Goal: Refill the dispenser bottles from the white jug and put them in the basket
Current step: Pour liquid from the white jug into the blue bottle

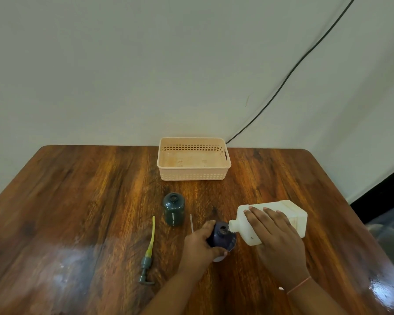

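My right hand point(275, 237) grips the white jug point(289, 214), tipped on its side with its spout over the open neck of a dark blue dispenser bottle point(222, 235). My left hand point(198, 244) is wrapped around that blue bottle, holding it upright on the table. A dark green dispenser bottle point(173, 209) stands open and upright to the left of it. Its grey pump head with a yellowish tube point(148, 255) lies flat on the table further left. A thin clear tube point(191, 222) lies between the two bottles. The peach basket point(192, 175) stands empty at the table's far edge.
The wooden table point(77, 201) has rounded far corners and meets a pale wall. A black cable point(289, 76) runs down the wall behind the basket. Something white point(218, 259) peeks out under my left hand.
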